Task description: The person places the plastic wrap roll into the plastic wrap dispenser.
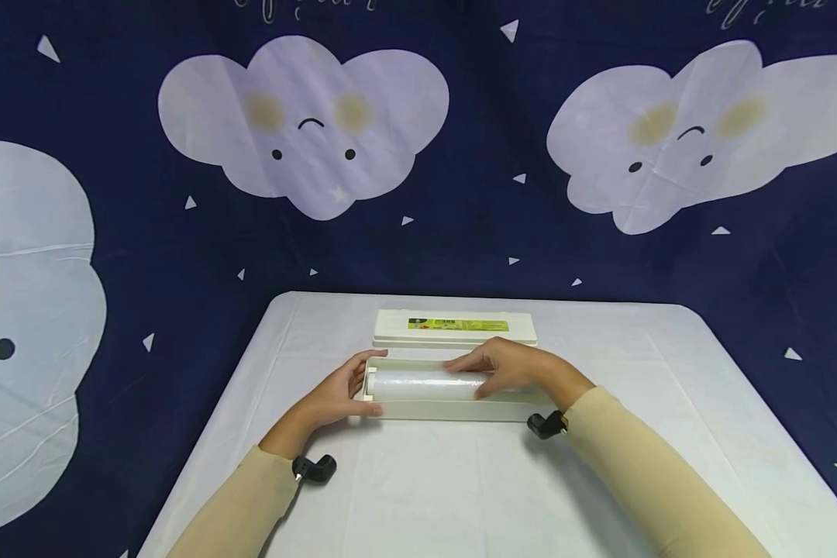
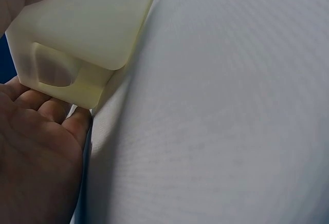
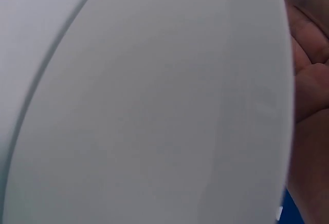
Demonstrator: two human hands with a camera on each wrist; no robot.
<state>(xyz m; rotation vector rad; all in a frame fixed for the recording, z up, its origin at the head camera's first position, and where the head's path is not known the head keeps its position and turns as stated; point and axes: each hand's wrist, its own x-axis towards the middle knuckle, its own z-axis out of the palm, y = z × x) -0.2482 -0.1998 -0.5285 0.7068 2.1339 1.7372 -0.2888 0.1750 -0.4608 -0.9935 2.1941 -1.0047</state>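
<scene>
On the white bench [image 1: 418,488], your left grip [image 1: 335,399] curls round the left end of the box [image 1: 453,411]; inside, the roll [image 1: 418,380] lies under your right grip [image 1: 516,368], pinched between thumb and fingers.

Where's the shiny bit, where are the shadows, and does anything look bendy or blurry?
Head view: a streak of glare on the roll, soft shadow on the table beside the right sleeve; left wrist view: dimmer, with shadow running along the box; right wrist view: the box's edges bow, probably lens distortion up close, and its side looks soft, with little detail.
</scene>
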